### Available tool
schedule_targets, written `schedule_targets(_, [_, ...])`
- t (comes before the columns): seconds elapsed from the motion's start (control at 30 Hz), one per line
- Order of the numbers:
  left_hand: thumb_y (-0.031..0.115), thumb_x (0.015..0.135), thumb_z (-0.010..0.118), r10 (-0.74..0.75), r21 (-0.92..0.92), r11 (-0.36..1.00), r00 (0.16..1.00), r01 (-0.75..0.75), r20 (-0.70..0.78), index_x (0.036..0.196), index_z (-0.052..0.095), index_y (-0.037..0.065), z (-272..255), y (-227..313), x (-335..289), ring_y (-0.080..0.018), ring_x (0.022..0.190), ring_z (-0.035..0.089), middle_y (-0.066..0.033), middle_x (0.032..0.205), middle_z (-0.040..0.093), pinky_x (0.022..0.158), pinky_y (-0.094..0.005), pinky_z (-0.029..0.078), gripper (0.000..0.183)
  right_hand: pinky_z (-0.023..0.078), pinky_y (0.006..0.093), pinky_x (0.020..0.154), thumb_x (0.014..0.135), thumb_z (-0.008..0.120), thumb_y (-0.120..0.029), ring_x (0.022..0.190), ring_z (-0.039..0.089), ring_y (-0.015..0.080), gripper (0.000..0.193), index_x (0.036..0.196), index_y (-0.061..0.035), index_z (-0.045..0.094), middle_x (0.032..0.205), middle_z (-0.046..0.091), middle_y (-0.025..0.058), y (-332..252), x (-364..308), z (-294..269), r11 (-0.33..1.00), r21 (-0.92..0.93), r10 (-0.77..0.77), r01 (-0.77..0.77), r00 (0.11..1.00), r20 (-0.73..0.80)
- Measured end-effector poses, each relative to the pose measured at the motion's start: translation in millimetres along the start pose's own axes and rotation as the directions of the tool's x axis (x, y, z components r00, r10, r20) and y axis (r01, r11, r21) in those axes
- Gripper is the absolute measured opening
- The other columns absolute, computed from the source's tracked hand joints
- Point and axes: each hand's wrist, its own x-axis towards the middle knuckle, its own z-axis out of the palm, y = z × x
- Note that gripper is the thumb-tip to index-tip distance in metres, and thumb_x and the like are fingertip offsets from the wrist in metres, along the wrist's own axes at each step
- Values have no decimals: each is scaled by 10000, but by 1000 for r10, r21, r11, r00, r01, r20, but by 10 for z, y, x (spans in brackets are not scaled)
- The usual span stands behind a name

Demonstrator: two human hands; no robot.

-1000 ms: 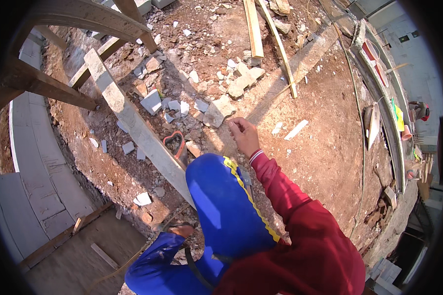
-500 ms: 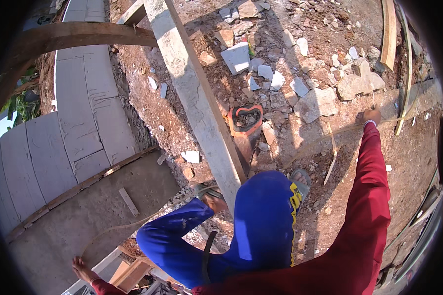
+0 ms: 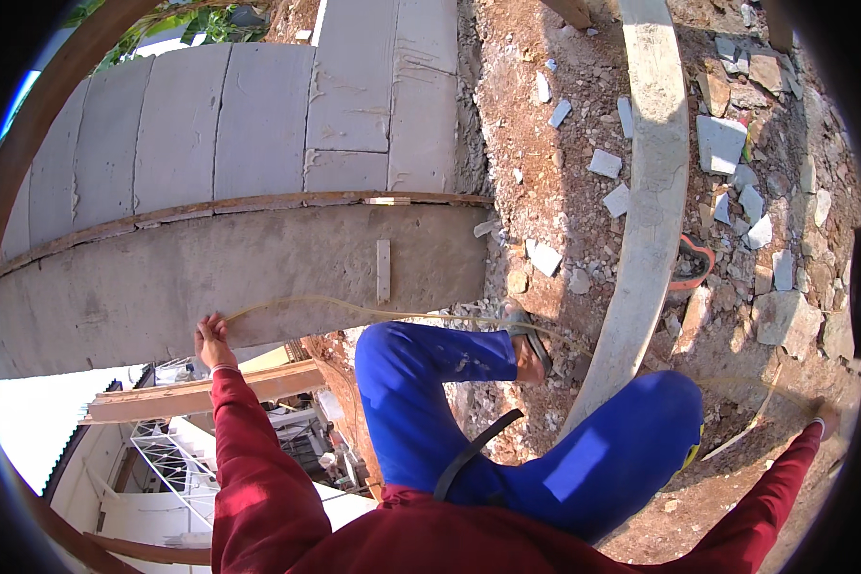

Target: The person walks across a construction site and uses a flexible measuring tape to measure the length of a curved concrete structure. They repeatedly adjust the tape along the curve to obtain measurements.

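A thin, yellowish, see-through hose [image 3: 330, 300] sags from my left hand [image 3: 210, 338] along the grey concrete ledge. It crosses my sandalled foot [image 3: 526, 346] and passes under a pale wooden beam [image 3: 649, 182] toward the right. My left hand is closed round the hose's end at the ledge's near edge. Far out at the right rim, my right hand [image 3: 826, 419] is a closed fist where the hose's other stretch arrives; its fingers are dim. A handsaw's orange and black handle [image 3: 694, 263] shows beside the beam, its blade hidden.
A light block wall [image 3: 263, 124] rises behind the concrete ledge [image 3: 134, 292], which bears a small wood strip [image 3: 384, 271]. Broken tiles [image 3: 720, 143] and stones litter the reddish ground. Planks [image 3: 210, 390] and a metal truss [image 3: 172, 459] lie below on the left.
My view has swung left, so the wall and ledge fill more of it. My left hand, low at the rim before, now shows fully with the hose. My right hand has shifted to the rim.
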Motion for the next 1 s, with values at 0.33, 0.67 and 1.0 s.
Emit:
schedule_targets(0.33, [261, 1063, 514, 182, -8, 983, 983, -182, 16, 1119, 589, -1, 203, -6, -14, -114, 693, 654, -124, 969, 722, 606, -200, 510, 279, 448, 313, 897, 1029, 486, -107, 999, 556, 175, 320, 1309, 42, 441, 1115, 563, 87, -2040, -3427, -2563, 49, 985, -248, -166, 953, 173])
schedule_targets(0.67, [195, 1066, 504, 319, -5, 948, 948, -319, 16, 1113, 608, -22, 368, -130, -149, -113, 701, 651, -145, 984, 721, 607, -219, 513, 246, 257, 249, 510, 946, 677, -162, 554, 303, 46, 201, 1058, -24, 583, 612, 358, -47, -4520, -7628, -3479, 251, 952, -955, 173, -118, 273])
schedule_targets(1.0, [182, 1065, 508, 411, -34, 911, 910, -410, 45, 1110, 620, -16, 326, -75, -233, -117, 708, 643, -141, 988, 720, 617, -223, 498, 232, 472, 408, 629, 850, 740, -313, 625, 553, 239, 593, 1338, -30, 554, 656, 539, 124, -5011, -9770, -1897, 312, 931, -926, 189, -158, 343])
